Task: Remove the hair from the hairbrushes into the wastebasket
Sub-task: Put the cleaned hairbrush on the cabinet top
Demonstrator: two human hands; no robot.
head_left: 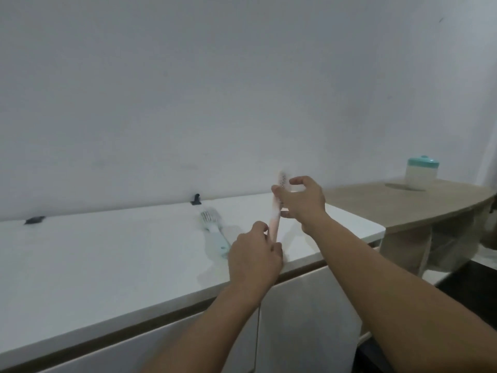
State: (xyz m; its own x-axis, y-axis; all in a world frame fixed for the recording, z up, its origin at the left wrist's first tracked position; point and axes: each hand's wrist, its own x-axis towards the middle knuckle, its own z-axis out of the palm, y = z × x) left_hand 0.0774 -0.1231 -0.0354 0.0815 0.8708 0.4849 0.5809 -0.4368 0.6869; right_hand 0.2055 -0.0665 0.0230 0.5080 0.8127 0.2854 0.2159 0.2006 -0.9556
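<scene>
A pink hairbrush (276, 219) stands nearly upright above the white counter (107, 251). My left hand (254, 255) grips its handle at the bottom. My right hand (301, 200) is at the brush head, fingers curled around it, thumb and fingertips touching the bristle side. The image is blurred, so I cannot tell whether hair is pinched between the fingers. A second hairbrush (215, 232), pale blue and white, lies flat on the counter just left of my hands. No wastebasket is in view.
Two small black clips (196, 199) (35, 219) sit where the counter meets the white wall. A beige rounded table (403, 205) adjoins the counter on the right, with a teal-lidded jar (421, 172) on it. White cabinet doors (309, 319) are below the counter.
</scene>
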